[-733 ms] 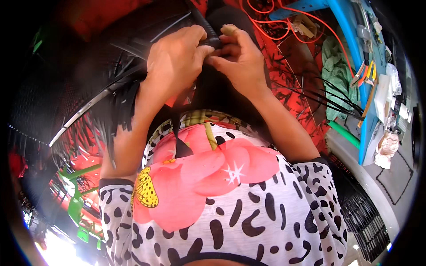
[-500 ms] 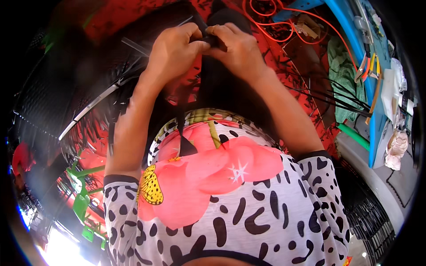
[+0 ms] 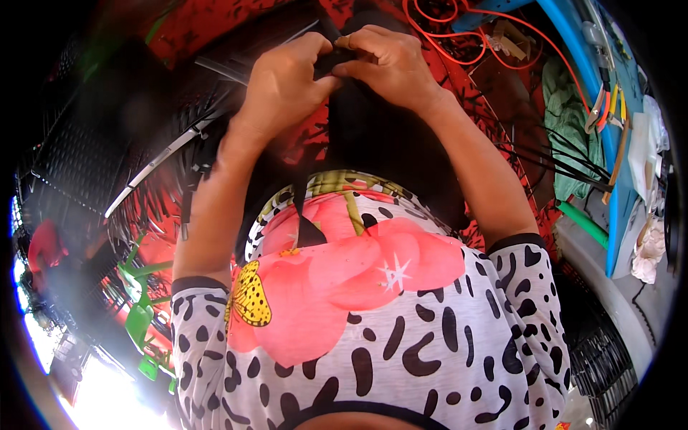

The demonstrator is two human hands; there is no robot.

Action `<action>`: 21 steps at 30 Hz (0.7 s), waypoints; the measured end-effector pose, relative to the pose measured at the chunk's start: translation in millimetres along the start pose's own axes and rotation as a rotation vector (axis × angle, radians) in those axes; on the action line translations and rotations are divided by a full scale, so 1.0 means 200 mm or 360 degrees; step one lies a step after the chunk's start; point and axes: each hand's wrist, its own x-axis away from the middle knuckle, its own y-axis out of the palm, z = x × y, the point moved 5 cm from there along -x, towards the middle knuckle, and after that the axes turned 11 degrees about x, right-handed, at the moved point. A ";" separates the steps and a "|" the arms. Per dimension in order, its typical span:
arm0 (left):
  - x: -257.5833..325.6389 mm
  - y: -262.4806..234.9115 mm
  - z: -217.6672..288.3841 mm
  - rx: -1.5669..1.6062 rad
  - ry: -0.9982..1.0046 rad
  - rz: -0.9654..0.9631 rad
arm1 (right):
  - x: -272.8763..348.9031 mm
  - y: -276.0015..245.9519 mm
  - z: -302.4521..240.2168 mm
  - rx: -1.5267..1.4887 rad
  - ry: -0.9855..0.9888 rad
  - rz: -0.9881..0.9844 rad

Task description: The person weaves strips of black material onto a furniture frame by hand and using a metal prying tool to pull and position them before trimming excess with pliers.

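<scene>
My left hand (image 3: 287, 80) and my right hand (image 3: 390, 64) are close together at the top middle, fingers curled inward. Between them is a dark flat strip (image 3: 327, 64), pinched by the fingers of both hands; the fingers partly hide it. Another black strip (image 3: 309, 228) hangs down onto the front of my shirt. Just left of my left hand, a thin pale frame bar (image 3: 222, 69) shows beside dark material. Past the fingertips things turn dark and hard to make out.
Black woven mesh (image 3: 93, 154) and a pale curved bar (image 3: 154, 166) with hanging black strips lie to the left. Scraps litter the red floor (image 3: 494, 115). On the right are an orange hose (image 3: 494, 50), a blue-edged table (image 3: 609, 215), pliers (image 3: 600, 107) and green cloth (image 3: 570, 118).
My right hand has risen slightly and moved right, and the gap between the hands is a little wider. The whole view has shifted slightly. Both hands keep their pinch on the strip.
</scene>
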 end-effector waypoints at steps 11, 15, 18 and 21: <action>0.06 0.02 0.02 -0.0336 0.0180 0.0406 | 0.03 0.04 0.00 -0.0255 0.0300 0.0101; 0.05 0.02 0.02 -0.0351 0.0185 0.0423 | 0.01 0.05 -0.02 -0.0185 0.0446 -0.0004; 0.04 0.02 0.02 -0.0325 0.0200 0.0449 | 0.01 0.09 0.03 -0.0243 0.0522 -0.0052; 0.03 0.03 0.04 -0.0294 0.0190 0.0476 | 0.02 0.11 0.04 -0.0358 0.0604 -0.0067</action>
